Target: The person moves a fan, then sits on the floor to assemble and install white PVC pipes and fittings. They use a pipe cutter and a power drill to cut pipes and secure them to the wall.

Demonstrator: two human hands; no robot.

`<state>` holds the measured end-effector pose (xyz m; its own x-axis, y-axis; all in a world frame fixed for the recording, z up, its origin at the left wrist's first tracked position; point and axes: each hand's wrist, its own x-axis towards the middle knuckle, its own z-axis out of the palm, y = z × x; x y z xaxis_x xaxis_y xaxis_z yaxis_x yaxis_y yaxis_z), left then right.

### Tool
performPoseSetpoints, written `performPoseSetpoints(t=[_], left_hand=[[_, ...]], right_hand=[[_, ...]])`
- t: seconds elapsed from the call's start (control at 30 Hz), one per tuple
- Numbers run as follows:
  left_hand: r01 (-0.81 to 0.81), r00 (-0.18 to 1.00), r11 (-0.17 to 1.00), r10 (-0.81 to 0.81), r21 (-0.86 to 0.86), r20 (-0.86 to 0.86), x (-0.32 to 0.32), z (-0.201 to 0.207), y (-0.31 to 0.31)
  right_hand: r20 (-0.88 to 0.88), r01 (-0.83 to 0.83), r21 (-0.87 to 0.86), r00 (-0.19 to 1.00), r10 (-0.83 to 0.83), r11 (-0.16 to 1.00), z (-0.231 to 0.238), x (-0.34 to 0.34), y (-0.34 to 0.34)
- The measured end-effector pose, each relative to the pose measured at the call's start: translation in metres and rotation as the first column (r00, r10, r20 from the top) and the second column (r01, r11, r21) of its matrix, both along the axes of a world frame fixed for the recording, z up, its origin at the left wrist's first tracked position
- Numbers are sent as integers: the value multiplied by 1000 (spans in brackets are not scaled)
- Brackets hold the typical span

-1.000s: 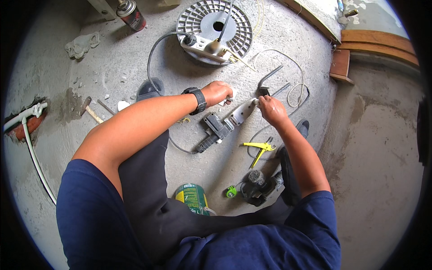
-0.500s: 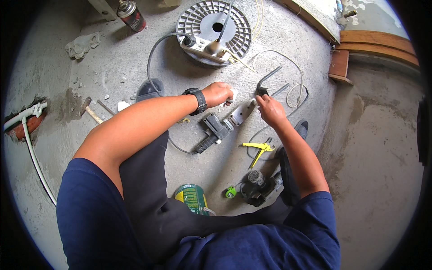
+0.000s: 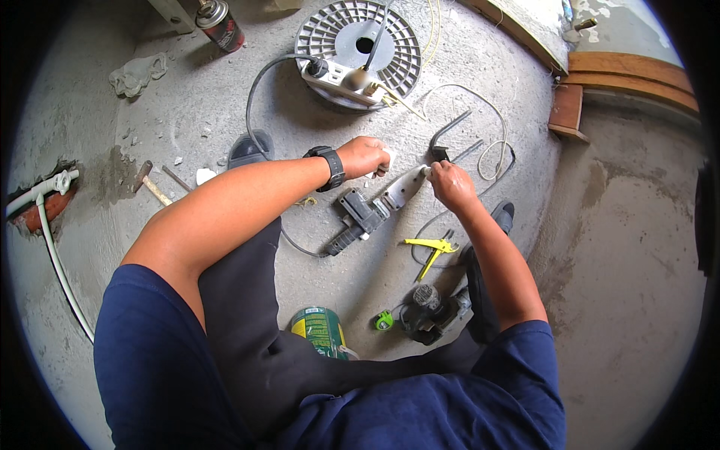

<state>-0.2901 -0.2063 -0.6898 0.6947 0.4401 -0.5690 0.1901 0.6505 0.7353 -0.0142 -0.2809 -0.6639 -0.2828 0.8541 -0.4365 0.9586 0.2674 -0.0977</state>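
Note:
On the concrete floor lies a pipe fusion welder (image 3: 362,213) with a dark handle and a flat metal heating plate (image 3: 406,186) that points away to the right. My left hand (image 3: 363,157), with a black watch on its wrist, is closed on a small white piece (image 3: 390,155), probably a pipe fitting, just left of the plate. At the plate's tip, my right hand (image 3: 454,185) pinches another small white piece (image 3: 427,172); its exact kind is mostly covered by my fingers. Beyond this hand lies a black bent-rod stand (image 3: 441,152).
Close by lie a yellow pipe cutter (image 3: 432,246), a dark power tool (image 3: 429,315), a green tape measure (image 3: 384,321) and a green can (image 3: 320,330). Farther off are a cable reel (image 3: 397,45), a spray can (image 3: 220,28) and a hammer (image 3: 154,185). White pipes (image 3: 46,193) run along the left wall.
My right hand has shifted slightly right and nearer, with the white piece still at the plate's tip. My left hand stays nearly in place.

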Motion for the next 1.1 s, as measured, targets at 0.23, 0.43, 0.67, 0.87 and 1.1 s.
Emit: performPoseSetpoints(t=[0.23,0.43,0.67,0.87,1.1], left_hand=[[-6,999,1000,6,-11,39,-2,1,0],[-23,999,999,25,-40,32,-2,1,0],[-54,996,997,57,-52,69,-2,-2,-1],[-42,996,999,43,-19,84,-2,-2,-1],[-38,995,999,39,-7,89,-5,-3,0]], right_hand=[[42,24,-7,999,-24,1000,-2,-2,0],[38,8,15,999,-8,1000,-1,0,-2],[11,10,45,1000,-10,999,-2,1,-4],[-33,-101,94,994,104,990,-3,10,-6],[-60,82,96,995,-76,992,2,1,-3]])
